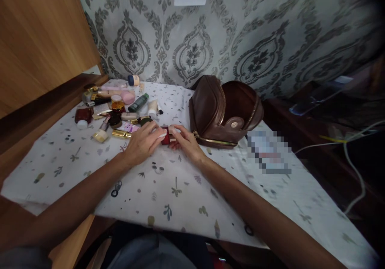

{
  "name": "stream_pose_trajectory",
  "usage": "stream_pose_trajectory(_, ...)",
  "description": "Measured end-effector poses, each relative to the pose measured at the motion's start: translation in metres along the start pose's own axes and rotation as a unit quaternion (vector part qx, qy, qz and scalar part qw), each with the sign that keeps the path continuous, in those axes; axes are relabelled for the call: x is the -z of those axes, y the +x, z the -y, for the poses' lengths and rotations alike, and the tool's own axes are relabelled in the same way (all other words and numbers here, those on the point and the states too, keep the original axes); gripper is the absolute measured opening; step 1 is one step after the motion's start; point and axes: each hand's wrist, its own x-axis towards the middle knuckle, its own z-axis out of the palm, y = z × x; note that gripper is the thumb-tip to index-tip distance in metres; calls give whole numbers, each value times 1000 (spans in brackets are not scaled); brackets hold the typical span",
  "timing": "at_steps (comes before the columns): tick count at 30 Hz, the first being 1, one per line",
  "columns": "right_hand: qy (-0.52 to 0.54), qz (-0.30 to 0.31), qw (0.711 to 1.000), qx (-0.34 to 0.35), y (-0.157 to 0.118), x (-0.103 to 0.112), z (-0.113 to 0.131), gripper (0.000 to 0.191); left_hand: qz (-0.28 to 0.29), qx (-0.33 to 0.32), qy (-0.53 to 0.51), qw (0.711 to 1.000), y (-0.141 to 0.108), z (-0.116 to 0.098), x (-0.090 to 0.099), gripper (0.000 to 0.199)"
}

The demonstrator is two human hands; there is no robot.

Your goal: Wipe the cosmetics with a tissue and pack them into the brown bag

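1. Here are both hands, meeting near the middle of the worktop (186, 196), with a small dark-red container (165, 136) caught between them.
2. Left hand (144, 140) comes in on the container's left side, fingers curled and pressed against it; right hand (187, 143) closes on the right side, thumb above, fingertips curling beneath. A pale patch by the left thumb is too blurred to call nail or cap.
3. Handling, as I judge it: light, stiff-walled, probably smooth enough to slip, and breakable if that's glass. The sides offer the best hold, one hand steadying each end.
4. Just left and far, cosmetics crowd in: a gold tube (122, 134) near the left hand, a green bottle (138, 102) beyond, an amber jar (118, 107) among the pile. Elbow-room looks tight on that side!
5. To the right, the brown leather handbag (207, 108) gapes open, its brass zip (216, 141) running just beside the right fingers.
6. Best room for moving looks to be on the near side, where patterned cover shows between the forearms; the worktop's near edge runs below them, well short of the container.
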Motion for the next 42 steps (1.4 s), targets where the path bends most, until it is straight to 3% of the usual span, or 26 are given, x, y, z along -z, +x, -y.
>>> stream_pose_trajectory(6, -47, 4, 999, 24, 1, 4, 3, 46, 0, 53, -63, 997, 2, 6, 1, 27)
stream_pose_trajectory(12, 0, 55, 997, 51, -4, 7, 3, 69, -3, 102, -117, 988, 4, 12, 0, 20)
stream_pose_trajectory(16, 0, 40, 998, 58, -5, 3, 2, 62, 1, 113, -122, 986, 6, 11, 1, 20)
stream_pose_trajectory(23, -28, 10, 998, 48, -12, -5, 6, 48, 10, 84, -143, 986, 7, 2, 12, 20)
stream_pose_trajectory(30, -129, -12, 991, 40, -14, -7, 11, 43, 13, 19, -124, 992, 5, -2, 12, 26)
stream_pose_trajectory(38, -103, -18, 993, 46, -13, -6, 9, 43, 38, 7, -115, 993, 7, 1, 15, 25)
stream_pose_trajectory(42, -64, 24, 996, 50, -14, 0, 5, 50, 39, 31, -101, 994, 7, 6, 15, 26)
